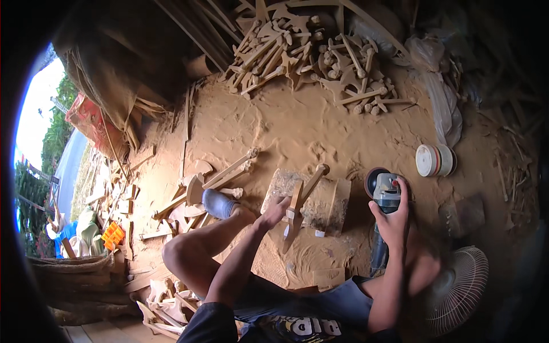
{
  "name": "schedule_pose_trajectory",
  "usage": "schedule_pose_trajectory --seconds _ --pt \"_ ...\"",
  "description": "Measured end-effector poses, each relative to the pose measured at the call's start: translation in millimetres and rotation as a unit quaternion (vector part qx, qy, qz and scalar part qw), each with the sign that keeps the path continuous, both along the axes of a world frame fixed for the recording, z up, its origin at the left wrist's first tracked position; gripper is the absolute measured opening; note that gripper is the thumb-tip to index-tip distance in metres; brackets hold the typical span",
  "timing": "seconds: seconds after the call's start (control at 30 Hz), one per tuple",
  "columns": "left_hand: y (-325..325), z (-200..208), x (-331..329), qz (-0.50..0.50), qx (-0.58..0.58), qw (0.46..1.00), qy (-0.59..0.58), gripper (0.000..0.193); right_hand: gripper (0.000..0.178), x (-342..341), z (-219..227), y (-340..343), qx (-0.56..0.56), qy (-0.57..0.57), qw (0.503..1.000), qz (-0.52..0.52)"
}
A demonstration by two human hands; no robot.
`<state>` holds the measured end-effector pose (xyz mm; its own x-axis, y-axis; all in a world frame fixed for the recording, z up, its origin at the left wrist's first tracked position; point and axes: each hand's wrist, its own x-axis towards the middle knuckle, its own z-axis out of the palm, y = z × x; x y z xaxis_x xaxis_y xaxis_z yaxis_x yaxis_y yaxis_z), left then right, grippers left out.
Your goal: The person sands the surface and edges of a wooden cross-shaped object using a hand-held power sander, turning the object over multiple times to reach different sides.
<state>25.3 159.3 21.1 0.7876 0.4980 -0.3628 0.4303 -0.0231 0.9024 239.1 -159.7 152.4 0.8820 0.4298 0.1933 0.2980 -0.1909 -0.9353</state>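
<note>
My left hand (277,212) is closed on an axe-shaped piece of pale wood (309,188), with its knobbed handle end pointing up and away to the right. The piece lies over or just above a short, thick log (337,208); I cannot tell whether they touch. To the right, my right hand (392,220) is wrapped around the body of an angle grinder (388,191). The grinder's dark round disc (375,180) is at the far left of its head, apart from the wood. Its lower body runs down beside my forearm.
A large heap of similar wooden pieces (280,48) lies at the back. More shaped pieces (194,188) are by my sock-covered left foot (218,203), and others (166,306) at the lower left. A white tub (429,160) and a fan (464,286) stand right. Sawdust covers the ground.
</note>
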Motion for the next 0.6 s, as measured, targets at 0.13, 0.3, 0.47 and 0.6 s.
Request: schedule_pose_trajectory --seconds 0.13,0.3,0.47,0.6 --pt "-23 30 10 -0.067 0.015 0.998 0.004 0.049 0.091 2 -5 -7 -0.027 -0.04 0.999 -0.02" --pt "-35 46 17 -0.056 -0.226 0.964 -0.125 0.046 0.089 3 -9 -11 -0.054 -0.049 0.997 -0.035" --pt "-37 74 27 -0.148 -0.226 0.951 -0.153 0.052 0.091 4 -5 -9 -0.04 -0.058 0.997 -0.025" --pt "-43 81 26 -0.126 -0.254 0.943 -0.175 0.056 0.088 2 -3 -8 0.006 0.035 0.999 0.004"
